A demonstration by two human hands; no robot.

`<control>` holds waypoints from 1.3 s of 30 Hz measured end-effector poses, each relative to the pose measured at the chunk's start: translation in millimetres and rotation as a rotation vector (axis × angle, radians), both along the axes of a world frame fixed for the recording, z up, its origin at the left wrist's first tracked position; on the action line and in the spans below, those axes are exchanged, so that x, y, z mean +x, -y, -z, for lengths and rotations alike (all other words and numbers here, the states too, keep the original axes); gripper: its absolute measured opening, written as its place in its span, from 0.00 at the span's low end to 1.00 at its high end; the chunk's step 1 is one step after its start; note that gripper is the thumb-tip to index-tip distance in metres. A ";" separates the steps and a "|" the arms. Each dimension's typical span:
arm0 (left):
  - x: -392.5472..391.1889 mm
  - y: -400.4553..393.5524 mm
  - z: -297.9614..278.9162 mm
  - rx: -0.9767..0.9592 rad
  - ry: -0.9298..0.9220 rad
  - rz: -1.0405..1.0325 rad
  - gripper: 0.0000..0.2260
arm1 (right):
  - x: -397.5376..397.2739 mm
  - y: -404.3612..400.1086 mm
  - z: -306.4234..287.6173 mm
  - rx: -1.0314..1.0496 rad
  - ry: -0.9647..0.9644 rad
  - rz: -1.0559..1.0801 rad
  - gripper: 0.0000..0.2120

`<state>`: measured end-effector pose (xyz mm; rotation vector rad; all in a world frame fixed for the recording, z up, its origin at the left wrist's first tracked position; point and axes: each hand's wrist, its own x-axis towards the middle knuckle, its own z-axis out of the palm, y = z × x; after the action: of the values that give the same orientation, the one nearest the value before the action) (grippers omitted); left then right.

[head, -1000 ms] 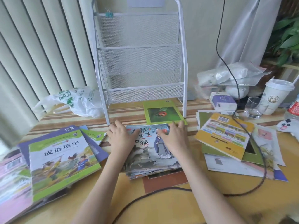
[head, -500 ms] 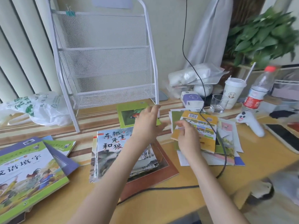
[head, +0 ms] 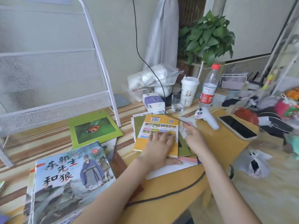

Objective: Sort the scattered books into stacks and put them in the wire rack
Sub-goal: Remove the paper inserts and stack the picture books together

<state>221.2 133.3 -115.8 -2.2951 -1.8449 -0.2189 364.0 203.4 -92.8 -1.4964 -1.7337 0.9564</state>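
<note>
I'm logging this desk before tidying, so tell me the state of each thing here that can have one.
White wire mesh rack: upright, visible shelves empty.
Yellow paperback book: lying back cover up on a pile.
Left hand: flat on the yellow book.
Right hand: at the pile's right edge, grip unclear.
Clear drinking glass: upright, looks empty.
Red-capped plastic bottle: upright, capped.
Black-screened phone: screen dark.
</note>
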 end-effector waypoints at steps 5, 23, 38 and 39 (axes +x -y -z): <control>0.8 6.3 23.5 0.541 -0.181 0.157 0.17 | 9.4 -10.1 -4.7 -0.038 -0.059 0.046 0.20; -1.1 26.0 -18.2 0.488 0.485 -0.153 0.47 | -25.8 -52.7 -26.0 -0.309 0.208 -0.059 0.17; -4.2 26.4 -27.9 -0.168 0.099 -0.078 0.45 | -20.9 -45.2 -10.6 -0.642 -0.580 -0.120 0.17; -0.7 26.6 -28.2 -0.167 0.096 -0.081 0.43 | -20.8 -44.4 -10.6 -0.638 -0.605 -0.109 0.17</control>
<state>220.5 106.7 -87.6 -2.3484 -2.0721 -0.1724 343.2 247.8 -82.2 -1.2635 -1.1197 1.9135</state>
